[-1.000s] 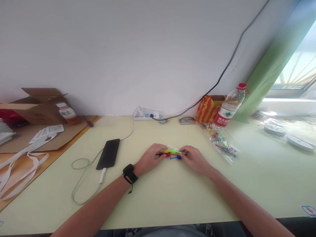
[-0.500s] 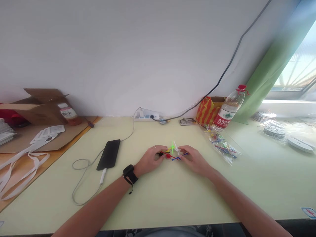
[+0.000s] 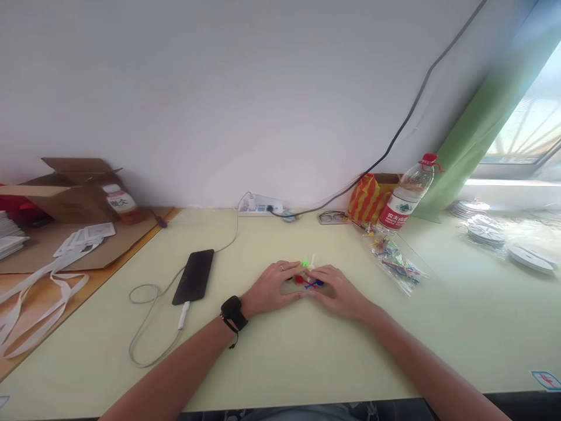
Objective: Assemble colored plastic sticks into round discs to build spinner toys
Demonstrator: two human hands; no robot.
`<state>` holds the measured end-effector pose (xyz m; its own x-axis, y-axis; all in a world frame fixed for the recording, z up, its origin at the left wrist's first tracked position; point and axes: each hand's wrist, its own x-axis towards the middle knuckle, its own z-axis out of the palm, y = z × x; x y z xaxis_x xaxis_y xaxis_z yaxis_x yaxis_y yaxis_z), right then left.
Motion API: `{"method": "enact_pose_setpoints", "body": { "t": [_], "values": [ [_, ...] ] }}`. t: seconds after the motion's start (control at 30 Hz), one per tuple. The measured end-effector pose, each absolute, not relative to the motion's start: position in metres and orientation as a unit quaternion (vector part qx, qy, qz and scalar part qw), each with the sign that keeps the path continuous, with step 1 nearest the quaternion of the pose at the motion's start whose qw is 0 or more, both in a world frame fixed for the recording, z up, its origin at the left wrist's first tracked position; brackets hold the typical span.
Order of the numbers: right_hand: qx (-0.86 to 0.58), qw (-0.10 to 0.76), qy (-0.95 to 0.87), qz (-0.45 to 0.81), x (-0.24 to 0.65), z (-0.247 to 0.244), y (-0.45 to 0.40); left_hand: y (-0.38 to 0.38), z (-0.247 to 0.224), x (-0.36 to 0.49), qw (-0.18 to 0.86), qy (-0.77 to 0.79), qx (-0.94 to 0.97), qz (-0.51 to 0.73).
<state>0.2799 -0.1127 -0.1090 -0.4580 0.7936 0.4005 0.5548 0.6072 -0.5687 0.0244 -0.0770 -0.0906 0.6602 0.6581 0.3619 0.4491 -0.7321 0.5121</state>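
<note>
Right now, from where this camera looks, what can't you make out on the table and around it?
In the head view:
- Small coloured plastic pieces: exact number unclear, partly covered by the left hand and right hand.
- Bagged pieces: too small, and the clear plastic bag glares.
- Window: cut off by the right edge.
- White stack: cut off by the left edge.

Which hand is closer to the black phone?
Left. The left hand is on the table right of the black phone, not touching it. The right hand is farther right, past the left hand and the small coloured pieces.
</note>
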Motion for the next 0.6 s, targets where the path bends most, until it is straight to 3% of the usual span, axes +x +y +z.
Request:
{"method": "enact_pose_setpoints", "body": {
  "t": [0.27, 0.47, 0.6],
  "values": [
    [-0.42, 0.368, -0.803, 0.207, 0.279, -0.107, -0.114, -0.078, -0.09, 0.025, 0.226, 0.291, 0.879, 0.304],
    [-0.439, 0.313, -0.82, 0.19, 0.288, -0.11, -0.109, -0.082, -0.083, 0.025, 0.269, 0.277, 0.875, 0.293],
    [-0.439, 0.322, -0.815, 0.199, 0.287, -0.113, -0.106, -0.082, -0.085, 0.026, 0.264, 0.31, 0.862, 0.303]
  ]
}}
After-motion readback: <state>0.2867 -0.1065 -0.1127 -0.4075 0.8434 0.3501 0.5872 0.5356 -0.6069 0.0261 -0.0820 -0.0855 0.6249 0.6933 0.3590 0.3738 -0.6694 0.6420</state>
